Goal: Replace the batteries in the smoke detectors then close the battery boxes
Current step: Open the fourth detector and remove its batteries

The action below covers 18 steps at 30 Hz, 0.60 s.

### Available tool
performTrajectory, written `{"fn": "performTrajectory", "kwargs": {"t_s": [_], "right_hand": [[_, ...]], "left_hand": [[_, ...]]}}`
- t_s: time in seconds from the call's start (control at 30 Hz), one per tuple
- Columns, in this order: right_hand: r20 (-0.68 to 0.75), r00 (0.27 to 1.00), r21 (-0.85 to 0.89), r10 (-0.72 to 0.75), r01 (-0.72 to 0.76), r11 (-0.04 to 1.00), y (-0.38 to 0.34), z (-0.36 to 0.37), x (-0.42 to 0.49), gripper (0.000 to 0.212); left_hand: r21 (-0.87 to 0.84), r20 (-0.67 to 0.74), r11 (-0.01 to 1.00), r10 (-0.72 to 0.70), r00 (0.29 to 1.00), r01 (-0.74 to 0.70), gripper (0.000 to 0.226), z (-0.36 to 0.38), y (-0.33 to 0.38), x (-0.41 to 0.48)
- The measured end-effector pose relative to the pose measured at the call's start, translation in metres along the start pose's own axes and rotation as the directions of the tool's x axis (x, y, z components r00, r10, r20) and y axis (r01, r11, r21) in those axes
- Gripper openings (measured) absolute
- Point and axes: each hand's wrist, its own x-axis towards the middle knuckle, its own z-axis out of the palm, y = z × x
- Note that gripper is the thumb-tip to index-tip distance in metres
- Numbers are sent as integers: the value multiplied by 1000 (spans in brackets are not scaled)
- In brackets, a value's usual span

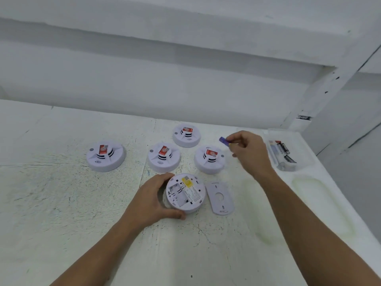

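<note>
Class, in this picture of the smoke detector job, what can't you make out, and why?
Head view only:
Purple battery: mostly covered by the right hand; markings unreadable.
Open detector: label print too small; left hand hides its left rim.
Batteries in the clear tray: overlapping and blurred, count unclear.
Upright detectors: undersides face the table, hidden.

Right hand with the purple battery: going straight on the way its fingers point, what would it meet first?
Probably the farthest smoke detector. The right hand pinches the purple battery, pointing left and slightly away toward it. Height is unclear, so the hand might pass above it.
</note>
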Motion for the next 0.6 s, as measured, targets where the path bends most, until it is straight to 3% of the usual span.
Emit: {"fn": "performTrajectory", "kwargs": {"t_s": [0.13,0.33,0.4,0.6], "right_hand": [[-138,981,-259,134,-166,951,22,-33,36,15],[-58,976,-627,211,-200,752,54,-30,57,14],[-41,974,-650,224,-196,734,56,-25,55,6],[12,957,-618,291,-221,754,68,-23,56,12]], "left_hand": [[69,-11,997,47,999,-46,85,4,1,2],[97,-30,992,87,996,-84,85,8,-3,2],[97,-33,992,87,996,-83,85,8,-3,2],[104,-39,992,74,996,-70,86,9,-4,2]]}}
